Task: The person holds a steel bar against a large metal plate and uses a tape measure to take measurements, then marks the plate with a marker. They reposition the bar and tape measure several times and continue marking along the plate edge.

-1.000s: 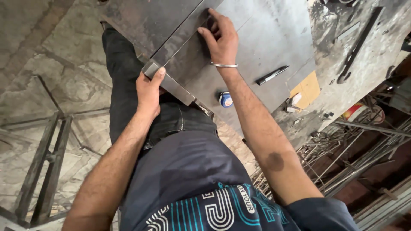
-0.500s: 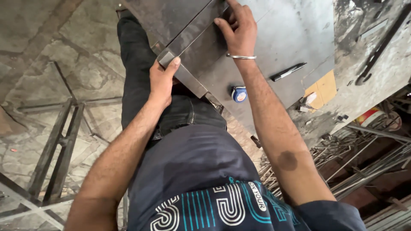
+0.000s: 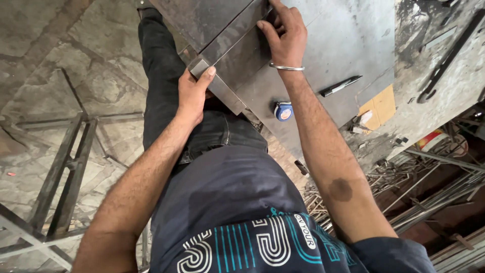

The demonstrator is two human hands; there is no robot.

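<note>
The left hand [image 3: 194,93] grips the near end of a long grey rectangular steel tube [image 3: 230,38] lying on the dark sheet-metal worktop [image 3: 348,40]. The right hand [image 3: 285,35] presses flat on the tube farther along, fingers spread. A blue round tape measure [image 3: 283,110] and a black marker pen [image 3: 341,86] lie nearby.

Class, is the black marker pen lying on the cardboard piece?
No, the black marker pen lies on the steel sheet, apart from the cardboard piece.
</note>
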